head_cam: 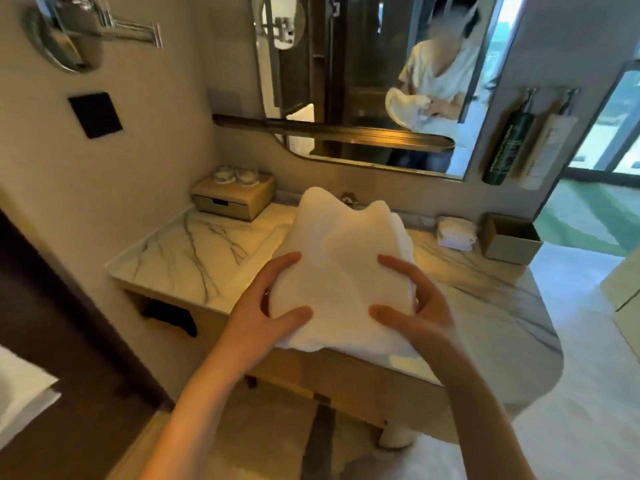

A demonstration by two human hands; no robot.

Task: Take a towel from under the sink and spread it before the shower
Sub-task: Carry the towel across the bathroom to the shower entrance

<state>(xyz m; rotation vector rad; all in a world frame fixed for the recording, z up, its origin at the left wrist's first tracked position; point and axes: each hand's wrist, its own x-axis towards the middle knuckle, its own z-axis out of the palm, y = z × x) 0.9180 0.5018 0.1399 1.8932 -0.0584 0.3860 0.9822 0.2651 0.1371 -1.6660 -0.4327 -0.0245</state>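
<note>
Towel [346,271]: a white, thickly folded towel is being held up between both hands, in front of the chest and above the front edge of the counter.
Towel direction: its long axis is running away from the person. The near edge is sagging just below the thumbs, and the far edge, lumpy with two humps, is pointing towards the mirror, well beyond the fingertips.
Left hand [266,317]: it is gripping the towel's left side. The forefinger and thumb are spread wide apart and lying on the top face, while the other fingers are tucking out of sight under the edge.
Right hand [422,313]: it is gripping the right side in the same way, with forefinger and thumb splayed on top and the remaining fingers curling into the folds at the edge.
Counter [180,251]: veined marble is lying below and beyond the fingers.
Mirror [346,81]: it is hanging on the wall past the towel's far edge, reflecting a person holding a white cloth.
Wooden box [232,202]: it is sitting on the counter, beyond the left hand's fingers.
Rolled cloths [455,232]: these small white rolls are resting beyond the right hand's fingers.
</note>
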